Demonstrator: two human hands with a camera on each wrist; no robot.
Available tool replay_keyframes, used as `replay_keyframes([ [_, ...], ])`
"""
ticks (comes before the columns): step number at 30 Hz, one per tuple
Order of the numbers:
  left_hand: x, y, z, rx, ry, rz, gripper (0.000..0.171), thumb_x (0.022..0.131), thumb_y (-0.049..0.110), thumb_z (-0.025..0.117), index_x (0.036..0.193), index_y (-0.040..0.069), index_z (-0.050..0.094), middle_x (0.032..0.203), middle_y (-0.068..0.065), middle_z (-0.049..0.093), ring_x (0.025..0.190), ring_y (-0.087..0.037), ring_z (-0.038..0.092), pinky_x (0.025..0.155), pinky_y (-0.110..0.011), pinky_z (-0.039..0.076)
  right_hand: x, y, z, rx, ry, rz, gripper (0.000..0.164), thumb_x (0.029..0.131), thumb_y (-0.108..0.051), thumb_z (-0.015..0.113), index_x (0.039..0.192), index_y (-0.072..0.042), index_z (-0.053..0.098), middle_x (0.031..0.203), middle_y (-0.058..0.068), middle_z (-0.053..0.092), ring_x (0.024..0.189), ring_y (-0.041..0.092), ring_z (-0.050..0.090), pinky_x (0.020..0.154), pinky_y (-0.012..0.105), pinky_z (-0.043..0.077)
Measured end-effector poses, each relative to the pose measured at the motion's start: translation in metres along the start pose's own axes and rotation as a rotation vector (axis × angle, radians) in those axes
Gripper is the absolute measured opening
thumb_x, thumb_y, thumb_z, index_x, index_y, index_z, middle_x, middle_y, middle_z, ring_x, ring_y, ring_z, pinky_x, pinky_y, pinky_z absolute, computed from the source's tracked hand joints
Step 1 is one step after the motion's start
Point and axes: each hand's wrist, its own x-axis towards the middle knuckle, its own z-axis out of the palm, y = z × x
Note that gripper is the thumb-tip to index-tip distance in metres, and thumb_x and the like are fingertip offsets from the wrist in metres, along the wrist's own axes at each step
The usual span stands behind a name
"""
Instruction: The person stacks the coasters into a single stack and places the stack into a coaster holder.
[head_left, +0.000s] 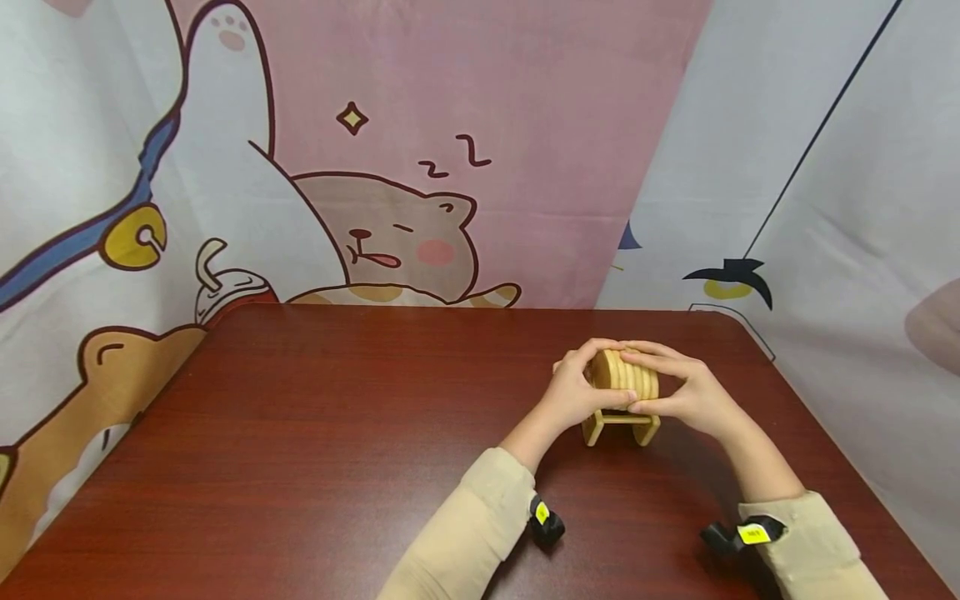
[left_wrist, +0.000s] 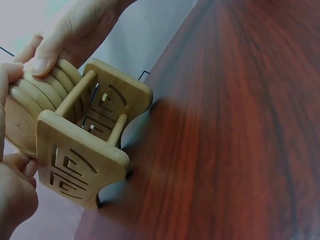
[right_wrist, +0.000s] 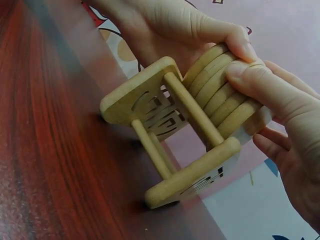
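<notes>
A stack of several round wooden coasters point(head_left: 628, 375) is at the top of a slatted wooden coaster holder point(head_left: 592, 431), which stands on the table. My left hand point(head_left: 573, 392) grips the stack from the left, thumb along the near side. From the right, my right hand point(head_left: 693, 396) holds the same stack, its thumb almost meeting the left one. In the left wrist view, the end coaster point(left_wrist: 21, 127) shows a carved figure. The right wrist view shows the coasters point(right_wrist: 220, 90) behind the upper rail of the holder point(right_wrist: 195, 110); how deep they sit is partly hidden.
The dark red-brown wooden table point(head_left: 300, 450) stretches far to the left of the hands. Behind it hangs a cloth with cartoon animals point(head_left: 405, 233). Black wrist cameras with yellow labels are on both cuffs, near the tabletop.
</notes>
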Motion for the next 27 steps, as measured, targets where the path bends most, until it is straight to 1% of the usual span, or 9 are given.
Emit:
replay_keyframes([
  [3,0.000,-0.001,0.000,0.028,0.005,0.011,0.063,0.072,0.026,0.085,0.127,0.032,0.056,0.118,0.011,0.058,0.103,-0.006,0.041,0.086,-0.031,0.028,-0.001,0.003,0.002,0.011,-0.002,0.001,0.066,0.061,0.016,0.082,0.122,0.011,0.058,0.129,0.028,0.050,0.121,0.005,0.045,0.090,0.015,0.039],
  [10,-0.001,-0.005,0.001,0.050,0.011,0.021,0.063,0.071,0.025,0.086,0.126,0.031,0.057,0.121,0.016,0.057,0.105,-0.005,0.039,0.086,-0.031,0.027,-0.004,0.009,0.005,0.019,0.004,-0.005,0.066,0.060,0.016,0.082,0.122,0.011,0.058,0.129,0.029,0.050,0.122,0.004,0.044,0.091,0.014,0.037],
  [17,-0.002,-0.007,0.001,0.055,0.002,0.023,0.064,0.071,0.025,0.086,0.127,0.032,0.056,0.121,0.017,0.056,0.106,-0.004,0.039,0.084,-0.031,0.026,-0.006,0.011,0.008,0.035,0.009,0.001,0.067,0.061,0.016,0.081,0.124,0.011,0.058,0.130,0.028,0.049,0.122,0.004,0.044,0.091,0.015,0.038],
  [27,-0.002,-0.008,0.002,0.112,-0.019,0.048,0.064,0.072,0.027,0.085,0.129,0.031,0.055,0.125,0.018,0.056,0.109,-0.003,0.039,0.089,-0.032,0.023,-0.008,0.012,0.011,0.036,0.023,0.026,0.066,0.062,0.015,0.081,0.124,0.009,0.058,0.132,0.027,0.048,0.123,0.006,0.043,0.092,0.015,0.037],
])
